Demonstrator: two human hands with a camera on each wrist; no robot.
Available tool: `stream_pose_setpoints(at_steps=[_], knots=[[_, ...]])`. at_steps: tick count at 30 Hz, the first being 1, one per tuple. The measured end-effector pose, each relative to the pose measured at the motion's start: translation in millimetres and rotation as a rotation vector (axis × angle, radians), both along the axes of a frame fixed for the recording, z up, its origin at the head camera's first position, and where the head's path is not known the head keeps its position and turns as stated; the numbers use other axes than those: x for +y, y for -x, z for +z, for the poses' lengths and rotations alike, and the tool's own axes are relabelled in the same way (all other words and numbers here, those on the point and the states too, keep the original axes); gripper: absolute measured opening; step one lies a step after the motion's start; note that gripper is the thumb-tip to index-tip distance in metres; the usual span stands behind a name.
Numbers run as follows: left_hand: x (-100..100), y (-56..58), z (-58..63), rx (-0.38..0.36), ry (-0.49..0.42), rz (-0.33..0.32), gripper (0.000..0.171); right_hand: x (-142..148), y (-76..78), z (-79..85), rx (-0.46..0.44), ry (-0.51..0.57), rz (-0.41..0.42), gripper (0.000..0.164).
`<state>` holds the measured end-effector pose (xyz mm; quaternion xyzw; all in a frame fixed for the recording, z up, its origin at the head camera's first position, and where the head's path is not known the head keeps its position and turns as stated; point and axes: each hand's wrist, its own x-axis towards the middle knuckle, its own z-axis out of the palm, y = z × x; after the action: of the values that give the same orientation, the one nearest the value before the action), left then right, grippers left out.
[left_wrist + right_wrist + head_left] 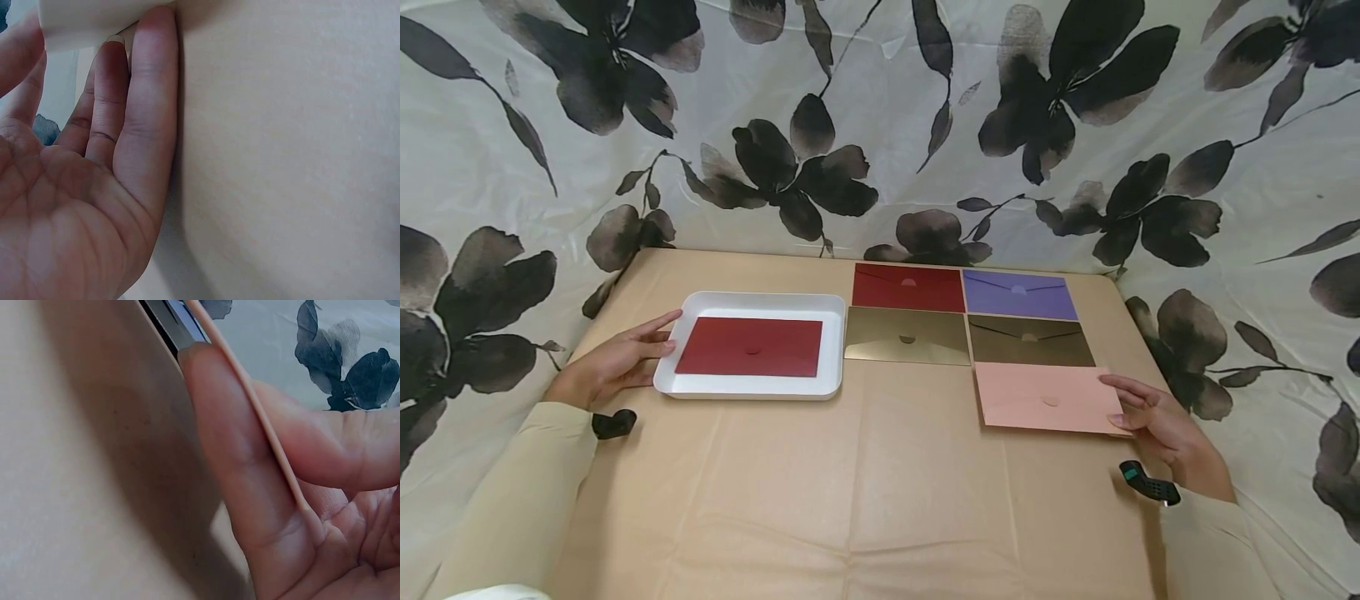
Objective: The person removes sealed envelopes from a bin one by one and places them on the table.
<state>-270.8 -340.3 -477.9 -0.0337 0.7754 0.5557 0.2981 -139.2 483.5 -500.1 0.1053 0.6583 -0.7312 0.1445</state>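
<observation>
My left hand (625, 357) holds the left edge of a shallow white tray (749, 389), with fingertips at the lower edge of its wall (100, 25). A dark red envelope (748, 350) lies flat in the tray. On the right, my right hand (1165, 429) pinches the right end of a pink envelope (1037, 400) between thumb and fingers. Its thin edge (250, 394) runs between the digits in the right wrist view. In the head view its far edge meets the near side of a dark gold envelope (1030, 343); a shadow lies along its left side.
Beside the tray lie a second red envelope (907, 287), a purple envelope (1019, 293) and a shiny gold envelope (907, 337), set edge to edge with the dark gold one. A tan cover (850, 500) spreads over the table. Flower-printed cloth (880, 100) hangs behind.
</observation>
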Motion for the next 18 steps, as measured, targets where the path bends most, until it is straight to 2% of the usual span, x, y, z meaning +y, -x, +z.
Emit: stream_pose_setpoints(at_steps=[7, 18], knots=[[-0.8, -1.1, -0.6, -0.001, 0.003, 0.020, 0.080, -0.5, -0.7, -1.1, -0.072, 0.006, -0.020, 0.076], [0.0, -1.9, 0.8, -0.011, -0.004, 0.023, 0.077, -2.3, -2.6, -2.2, -0.057, -0.048, 0.001, 0.078]])
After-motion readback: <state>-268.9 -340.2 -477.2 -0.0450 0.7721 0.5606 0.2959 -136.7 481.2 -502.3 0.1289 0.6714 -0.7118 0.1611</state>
